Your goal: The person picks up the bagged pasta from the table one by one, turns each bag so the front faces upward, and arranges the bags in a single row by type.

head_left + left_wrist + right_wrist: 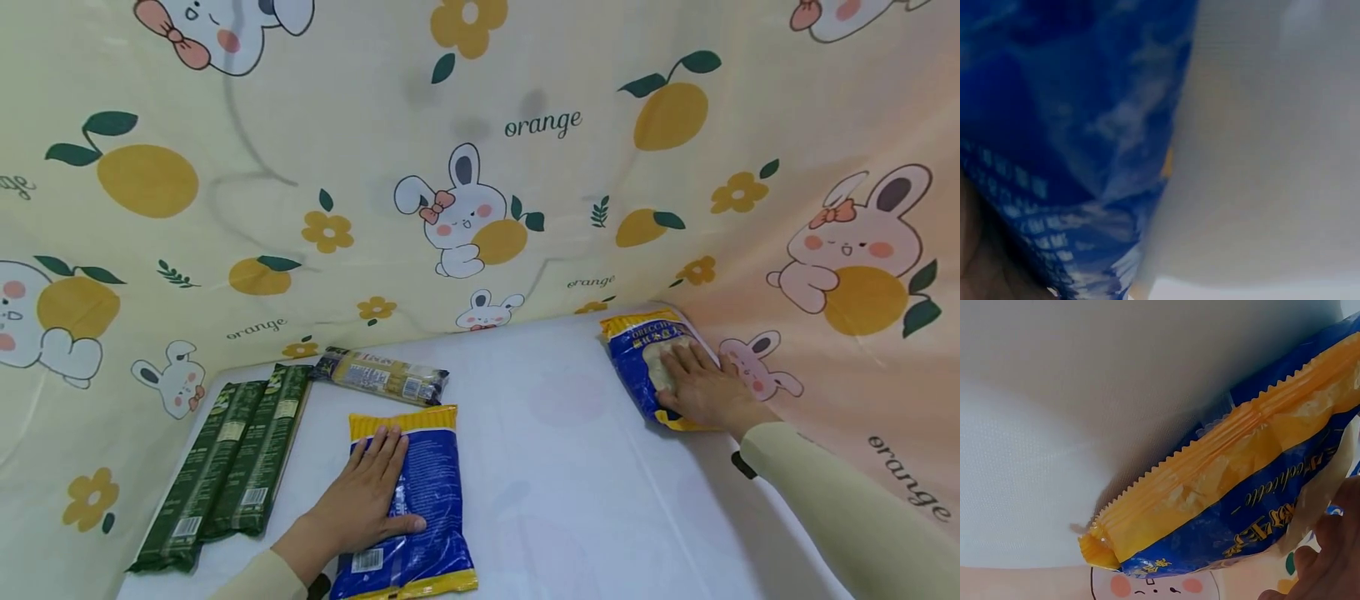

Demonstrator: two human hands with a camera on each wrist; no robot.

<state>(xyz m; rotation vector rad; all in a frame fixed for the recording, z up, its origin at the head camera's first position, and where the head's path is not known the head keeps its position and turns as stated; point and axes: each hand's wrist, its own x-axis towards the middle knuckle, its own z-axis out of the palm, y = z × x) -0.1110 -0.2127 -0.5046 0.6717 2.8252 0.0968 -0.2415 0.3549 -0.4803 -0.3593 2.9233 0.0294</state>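
In the head view my left hand (pixel 367 492) lies flat, fingers straight, on a blue and yellow pasta bag (pixel 435 500) at the front middle of the table. That bag shows its printed back with a barcode. My right hand (pixel 705 387) rests on a second blue and yellow pasta bag (pixel 637 350), labelled orecchiette, at the far right corner. Its fingers spread over the bag's front. The left wrist view shows blurred blue wrapping (pixel 1085 94) close up. In the right wrist view the yellow sealed end of the orecchiette bag (pixel 1210 475) faces the camera.
Two long green packs (pixel 198 475) lie side by side on the left of the white table (pixel 555 483). A clear pack of pale noodles or pasta (pixel 382 375) lies crosswise at the back. A rabbit-and-orange printed cloth (pixel 360 125) hangs behind and at both sides.
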